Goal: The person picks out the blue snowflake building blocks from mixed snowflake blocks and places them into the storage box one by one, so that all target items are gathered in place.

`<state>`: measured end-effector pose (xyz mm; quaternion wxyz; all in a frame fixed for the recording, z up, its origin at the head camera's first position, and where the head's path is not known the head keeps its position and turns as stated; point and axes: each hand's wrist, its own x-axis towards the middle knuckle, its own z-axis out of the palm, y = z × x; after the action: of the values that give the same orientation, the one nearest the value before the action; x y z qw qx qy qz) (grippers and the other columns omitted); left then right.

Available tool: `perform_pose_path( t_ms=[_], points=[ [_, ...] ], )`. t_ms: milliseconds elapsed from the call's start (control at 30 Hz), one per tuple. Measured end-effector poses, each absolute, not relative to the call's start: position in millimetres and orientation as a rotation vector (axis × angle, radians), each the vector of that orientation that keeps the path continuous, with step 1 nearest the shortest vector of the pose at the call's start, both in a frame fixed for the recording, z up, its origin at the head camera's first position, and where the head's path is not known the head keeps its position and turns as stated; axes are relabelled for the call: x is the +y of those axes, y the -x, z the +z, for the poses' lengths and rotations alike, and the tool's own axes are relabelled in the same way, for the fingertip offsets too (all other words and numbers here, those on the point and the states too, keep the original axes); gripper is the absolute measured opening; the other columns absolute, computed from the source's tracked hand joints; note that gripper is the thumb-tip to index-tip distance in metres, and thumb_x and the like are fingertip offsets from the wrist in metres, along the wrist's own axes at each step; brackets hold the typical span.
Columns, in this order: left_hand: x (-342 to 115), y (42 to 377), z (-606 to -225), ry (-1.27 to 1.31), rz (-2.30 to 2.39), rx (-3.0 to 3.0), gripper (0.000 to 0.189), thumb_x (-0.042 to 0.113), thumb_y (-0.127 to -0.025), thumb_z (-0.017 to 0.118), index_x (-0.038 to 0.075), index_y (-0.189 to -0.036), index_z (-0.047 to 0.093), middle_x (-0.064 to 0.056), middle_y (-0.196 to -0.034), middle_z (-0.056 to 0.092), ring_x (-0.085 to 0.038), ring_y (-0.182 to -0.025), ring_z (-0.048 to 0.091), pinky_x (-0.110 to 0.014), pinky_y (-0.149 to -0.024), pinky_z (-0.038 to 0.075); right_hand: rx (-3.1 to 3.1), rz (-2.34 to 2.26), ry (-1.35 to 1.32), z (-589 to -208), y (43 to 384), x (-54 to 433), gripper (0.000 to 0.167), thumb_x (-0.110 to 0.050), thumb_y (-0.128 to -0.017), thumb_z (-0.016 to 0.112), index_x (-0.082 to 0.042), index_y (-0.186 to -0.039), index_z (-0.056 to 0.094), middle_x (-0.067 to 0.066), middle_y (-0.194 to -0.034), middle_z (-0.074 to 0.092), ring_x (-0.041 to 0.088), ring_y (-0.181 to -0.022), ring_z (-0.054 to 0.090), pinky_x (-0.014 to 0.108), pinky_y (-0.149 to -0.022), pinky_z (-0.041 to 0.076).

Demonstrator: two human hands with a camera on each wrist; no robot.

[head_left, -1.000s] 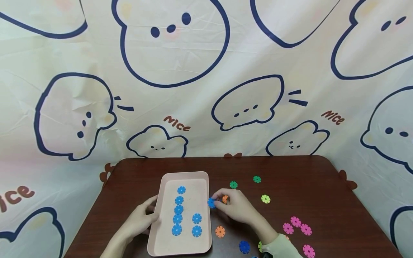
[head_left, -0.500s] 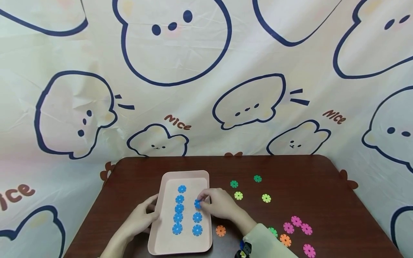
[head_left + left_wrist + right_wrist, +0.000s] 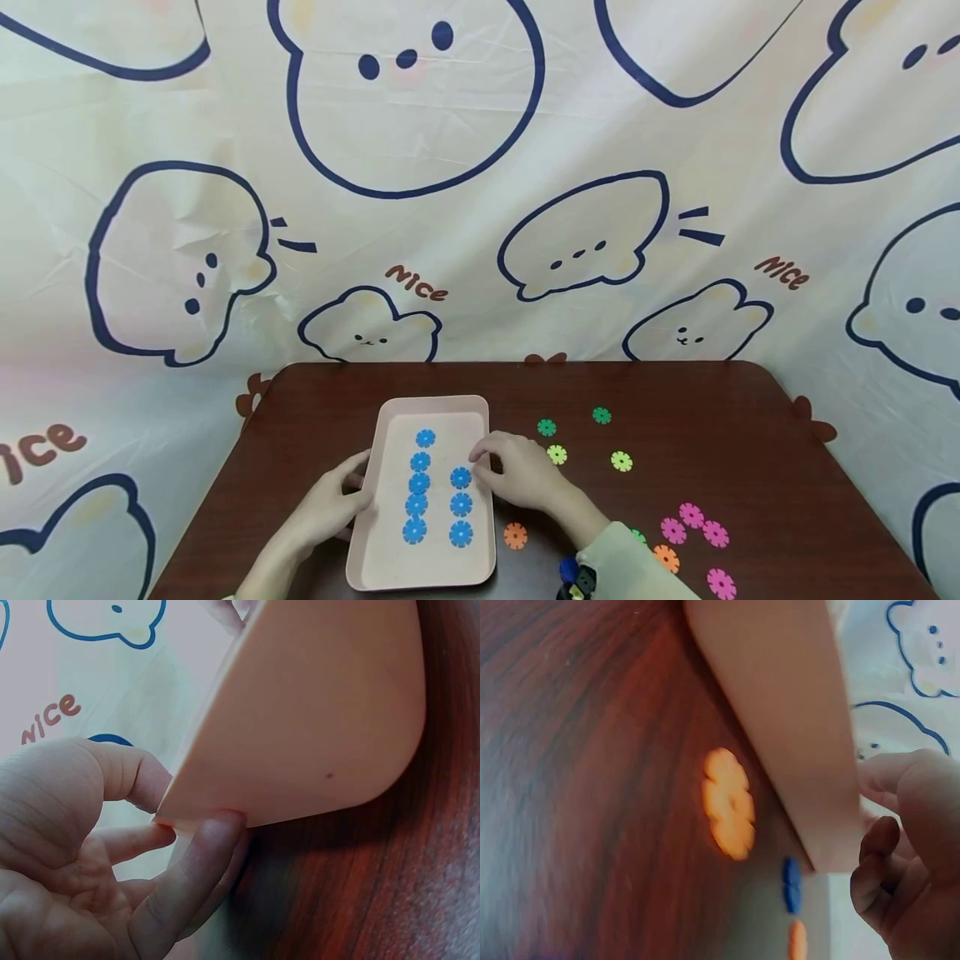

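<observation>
A pale pink rectangular tray [image 3: 435, 575] bears two columns of blue notched plastic discs, several in the left column [image 3: 416, 505] and three in the right one. My left hand [image 3: 327, 510] grips the tray's left edge; in the left wrist view its thumb and fingers [image 3: 214, 847] pinch the rim. Over the tray's right edge hovers my right hand [image 3: 523, 473], its thumb and forefinger slightly parted with nothing between them. Just beside those fingertips lies the top disc [image 3: 461, 477] of the right column. In the right wrist view, the tray's side wall [image 3: 780, 712] stands next to the hand [image 3: 919, 840].
Loose discs lie right of the tray on the dark wooden table [image 3: 330, 392]: green [image 3: 602, 415], yellow [image 3: 622, 461], orange [image 3: 515, 536], pink [image 3: 716, 533] and dark blue [image 3: 569, 571]. A printed cloth [image 3: 450, 250] hangs behind the table.
My right hand brought a blue disc leftward over the tray, set it at the top of the right column and let go, then drew back slightly right. The left hand kept its grip.
</observation>
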<state>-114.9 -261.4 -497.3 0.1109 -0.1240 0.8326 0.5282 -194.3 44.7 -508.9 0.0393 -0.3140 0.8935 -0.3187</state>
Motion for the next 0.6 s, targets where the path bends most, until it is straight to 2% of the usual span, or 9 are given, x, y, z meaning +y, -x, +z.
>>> perform_pose_path(
  t_ms=[167,233,367,467,600],
  points=[
    [-262,115,-498,0.363,1.545,2.452,0.068,0.004,-0.091,0.063,0.003,-0.156,0.042,-0.019,-0.111,0.059,-0.027,-0.078,0.07,-0.047,-0.056,0.061,2.662,-1.1,0.9,-494,192,70,0.014,-0.028,-0.1,0.069,-0.022,-0.111,0.076,-0.014,-0.113,0.069,0.011,-0.102,0.065,0.038,-0.091,0.057],
    [-262,115,-498,0.36,1.548,2.452,0.068,0.003,-0.091,0.063,0.003,-0.156,0.043,-0.019,-0.11,0.059,-0.027,-0.077,0.07,-0.047,-0.055,0.061,2.639,-1.128,0.877,-488,191,81,0.015,-0.029,-0.1,0.07,-0.022,-0.112,0.076,-0.015,-0.113,0.069,0.012,-0.103,0.065,0.037,-0.089,0.056],
    [-262,115,-498,0.354,1.555,2.451,0.068,0.003,-0.091,0.063,0.003,-0.156,0.043,-0.019,-0.11,0.059,-0.027,-0.077,0.07,-0.047,-0.055,0.061,2.617,-1.156,0.843,-476,187,103,0.014,-0.031,-0.1,0.07,-0.028,-0.112,0.075,-0.018,-0.104,0.069,0.015,-0.08,0.063,0.032,-0.069,0.056],
    [-262,115,-497,0.352,1.561,2.449,0.068,0.003,-0.091,0.063,0.003,-0.156,0.043,-0.019,-0.111,0.059,-0.027,-0.077,0.07,-0.047,-0.055,0.061,2.62,-1.162,0.845,-468,182,118,0.012,-0.031,-0.099,0.072,-0.033,-0.111,0.075,-0.019,-0.097,0.067,0.015,-0.06,0.054,0.03,-0.054,0.05],
    [-261,114,-497,0.349,1.565,2.448,0.068,0.002,-0.09,0.062,0.003,-0.156,0.043,-0.019,-0.11,0.059,-0.027,-0.078,0.069,-0.047,-0.055,0.061,2.616,-1.164,0.852,-462,176,137,0.012,-0.031,-0.099,0.073,-0.034,-0.11,0.074,-0.017,-0.092,0.066,0.012,-0.056,0.051,0.029,-0.051,0.048]
  ],
)
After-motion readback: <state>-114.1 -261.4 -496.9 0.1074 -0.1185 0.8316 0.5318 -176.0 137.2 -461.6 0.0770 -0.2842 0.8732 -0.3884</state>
